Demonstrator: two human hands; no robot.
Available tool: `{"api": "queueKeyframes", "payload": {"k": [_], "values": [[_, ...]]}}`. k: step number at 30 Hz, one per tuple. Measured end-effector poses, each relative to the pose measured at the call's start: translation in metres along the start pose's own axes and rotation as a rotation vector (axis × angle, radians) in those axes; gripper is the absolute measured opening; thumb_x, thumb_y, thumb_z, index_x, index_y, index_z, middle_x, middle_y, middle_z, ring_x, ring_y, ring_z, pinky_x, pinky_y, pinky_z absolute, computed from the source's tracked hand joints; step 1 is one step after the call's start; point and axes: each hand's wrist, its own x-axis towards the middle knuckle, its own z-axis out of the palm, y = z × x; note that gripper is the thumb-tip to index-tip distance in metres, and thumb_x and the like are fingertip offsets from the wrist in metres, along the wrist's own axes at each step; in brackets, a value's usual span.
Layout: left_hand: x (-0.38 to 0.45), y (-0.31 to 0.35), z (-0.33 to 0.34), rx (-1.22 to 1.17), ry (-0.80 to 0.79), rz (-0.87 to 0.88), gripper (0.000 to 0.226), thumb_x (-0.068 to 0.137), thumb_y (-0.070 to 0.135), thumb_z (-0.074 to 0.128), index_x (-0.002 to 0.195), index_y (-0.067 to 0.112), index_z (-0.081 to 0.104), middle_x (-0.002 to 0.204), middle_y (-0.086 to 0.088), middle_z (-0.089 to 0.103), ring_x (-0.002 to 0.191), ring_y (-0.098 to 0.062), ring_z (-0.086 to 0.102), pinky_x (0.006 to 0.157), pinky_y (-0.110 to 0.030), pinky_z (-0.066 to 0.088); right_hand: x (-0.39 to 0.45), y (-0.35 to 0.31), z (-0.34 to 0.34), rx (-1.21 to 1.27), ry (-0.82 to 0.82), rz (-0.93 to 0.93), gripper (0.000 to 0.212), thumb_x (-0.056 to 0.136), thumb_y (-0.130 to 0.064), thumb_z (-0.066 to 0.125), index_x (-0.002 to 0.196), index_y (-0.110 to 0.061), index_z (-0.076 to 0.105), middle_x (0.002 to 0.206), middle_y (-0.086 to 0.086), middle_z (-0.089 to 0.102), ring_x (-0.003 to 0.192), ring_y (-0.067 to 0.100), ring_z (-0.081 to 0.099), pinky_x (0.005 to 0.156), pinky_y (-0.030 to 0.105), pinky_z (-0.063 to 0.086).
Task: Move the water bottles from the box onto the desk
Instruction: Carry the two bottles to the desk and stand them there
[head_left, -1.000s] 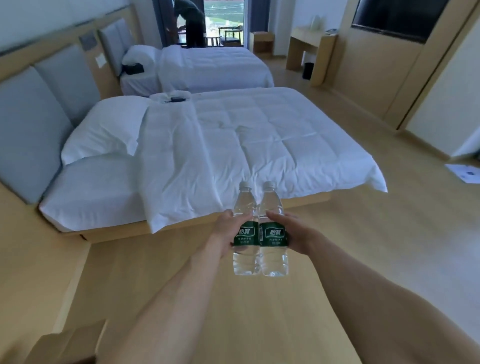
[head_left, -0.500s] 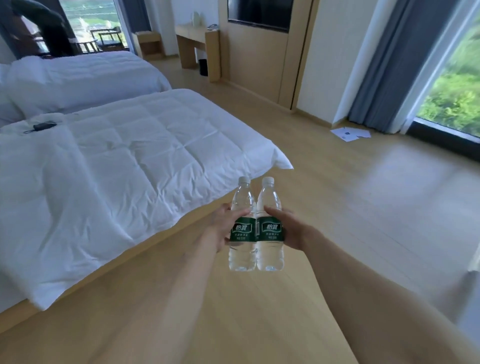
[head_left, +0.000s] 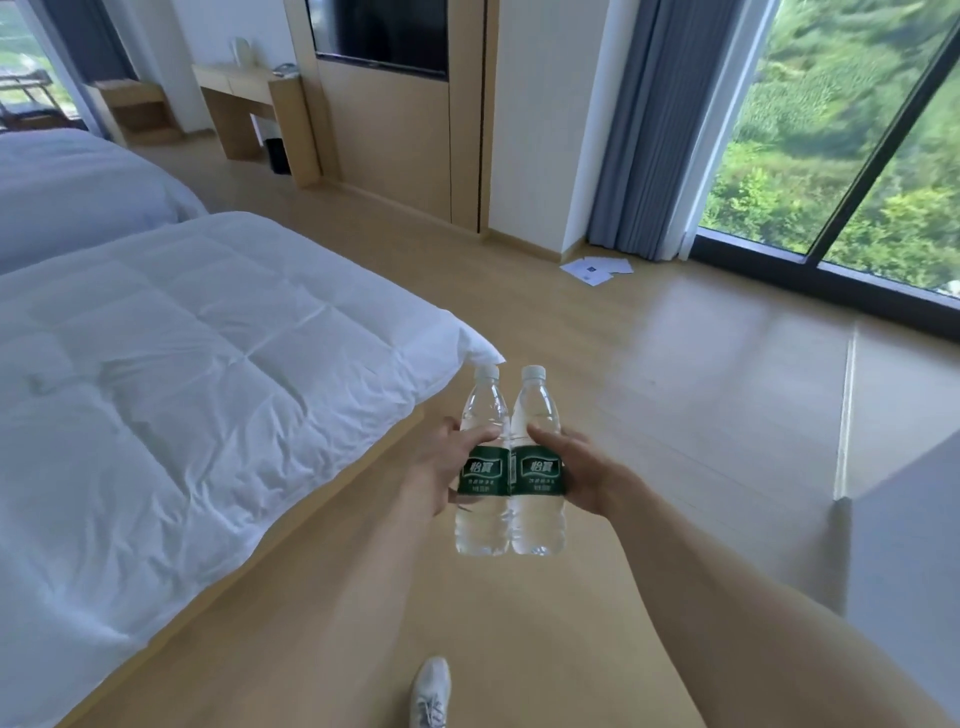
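A: What do the hands have?

B: Two water bottles, upright and pressed side by side. The left hand (head_left: 441, 465) curls around the left bottle (head_left: 483, 467) at its green label, thumb across the front. The right hand (head_left: 584, 475) wraps the right bottle (head_left: 537, 467) the same way, thumb on the bottle just above the label.

A: Are the bottles touching?

B: Yes, along their sides, between the two hands. Both have white caps, and both hang in the air over the wood floor (head_left: 649, 364), resting on nothing.

A: What lies around the hands?

B: To the left of the left hand, a bed (head_left: 182, 364) with a white quilt; its corner sits just beyond the left bottle's cap. A second bed (head_left: 67, 192) lies farther off on that side. Below the hands, near the frame's bottom edge, one white shoe (head_left: 431, 691).

A: And farther out?

B: Well beyond the hands, a wooden worktop (head_left: 244, 85) stands against the far wall, with a dark screen (head_left: 379, 34) set in a panel to its right. Ahead and right of the right hand, papers (head_left: 597, 267) lie on the floor by a grey curtain (head_left: 660, 119), and a large window (head_left: 841, 130) shows greenery.
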Motion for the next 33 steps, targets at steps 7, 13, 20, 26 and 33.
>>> {"api": "queueKeyframes", "payload": {"k": [7, 13, 20, 26, 33], "values": [[0.108, 0.072, -0.021, 0.037, -0.066, 0.021, 0.044, 0.067, 0.043, 0.083, 0.102, 0.026, 0.062, 0.09, -0.002, 0.075, 0.086, -0.025, 0.074, 0.081, -0.059, 0.058, 0.085, -0.068, 0.007, 0.042, 0.089, -0.038, 0.055, 0.084, -0.029, 0.072, 0.132, -0.007, 0.055, 0.128, 0.024, 0.063, 0.104, 0.036, 0.066, 0.089, 0.047, 0.055], [0.189, 0.13, -0.02, 0.09, -0.125, 0.035, 0.046, 0.072, 0.044, 0.081, 0.109, 0.025, 0.062, 0.096, -0.003, 0.075, 0.091, -0.027, 0.074, 0.082, -0.06, 0.058, 0.148, -0.122, -0.004, 0.036, 0.171, -0.06, 0.046, 0.092, -0.028, 0.068, 0.131, -0.007, 0.055, 0.126, 0.025, 0.064, 0.104, 0.036, 0.065, 0.099, 0.054, 0.051], [0.266, 0.172, 0.006, 0.092, -0.154, 0.035, 0.044, 0.074, 0.042, 0.082, 0.109, 0.022, 0.063, 0.096, -0.003, 0.072, 0.089, -0.025, 0.071, 0.083, -0.06, 0.057, 0.208, -0.168, -0.045, -0.093, 0.263, -0.025, 0.042, 0.086, -0.044, 0.073, 0.118, -0.019, 0.061, 0.098, 0.009, 0.073, 0.092, 0.027, 0.071, 0.091, 0.054, 0.056], [0.349, 0.207, 0.05, 0.098, -0.13, 0.025, 0.044, 0.076, 0.042, 0.081, 0.111, 0.022, 0.063, 0.106, -0.006, 0.072, 0.101, -0.028, 0.07, 0.085, -0.061, 0.057, 0.278, -0.214, -0.106, -0.094, 0.255, -0.034, 0.044, 0.086, -0.044, 0.074, 0.117, -0.016, 0.063, 0.101, 0.011, 0.073, 0.093, 0.027, 0.071, 0.089, 0.051, 0.057], [0.435, 0.271, 0.122, 0.071, -0.105, -0.023, 0.059, 0.061, 0.046, 0.085, 0.109, 0.021, 0.062, 0.104, -0.008, 0.073, 0.097, -0.03, 0.071, 0.083, -0.061, 0.057, 0.355, -0.292, -0.19, -0.107, 0.253, 0.004, 0.044, 0.082, -0.046, 0.077, 0.114, -0.019, 0.065, 0.098, 0.01, 0.075, 0.088, 0.026, 0.073, 0.084, 0.052, 0.059]]}}
